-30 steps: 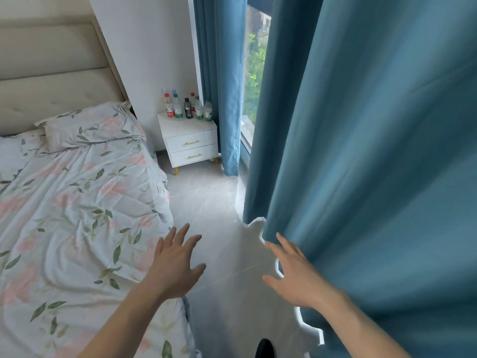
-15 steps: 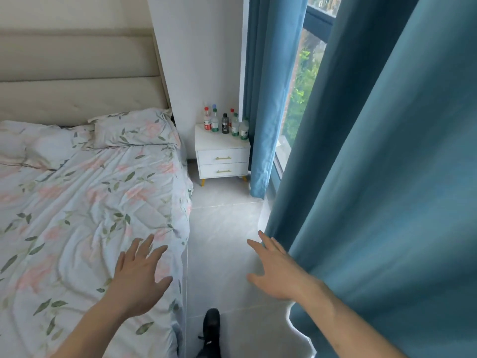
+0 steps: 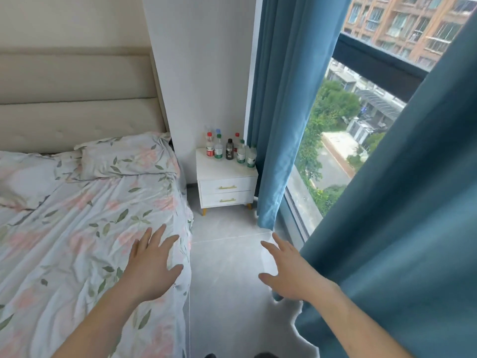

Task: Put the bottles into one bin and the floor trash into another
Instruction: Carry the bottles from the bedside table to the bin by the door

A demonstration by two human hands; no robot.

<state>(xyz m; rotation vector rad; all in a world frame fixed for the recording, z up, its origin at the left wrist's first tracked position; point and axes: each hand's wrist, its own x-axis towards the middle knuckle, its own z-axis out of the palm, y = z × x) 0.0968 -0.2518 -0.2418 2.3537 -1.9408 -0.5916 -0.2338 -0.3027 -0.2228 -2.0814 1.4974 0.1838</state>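
Left hand (image 3: 151, 270) out over floral bed (image 3: 64, 228), fingers spread, holding nothing. Bottles (image 3: 228, 149) cluster upright on white nightstand (image 3: 227, 182) ahead, against wall, well apart from both hands. Probably light plastic, slick, easily toppled; grip mid-body, one at a time. Right hand (image 3: 293, 273) splayed, empty, just beside blue curtain (image 3: 387, 241). No bins visible.

Both forearms are showing bare from the lower edge of the frame up to the wrists, with no sleeve, watch, band or ring appearing on either. The left hand (image 3: 152, 270) and the right hand (image 3: 291, 272) are wearing no gloves. At the very bottom edge, two dark rounded shoe tips (image 3: 209, 355) are just peeking into view.
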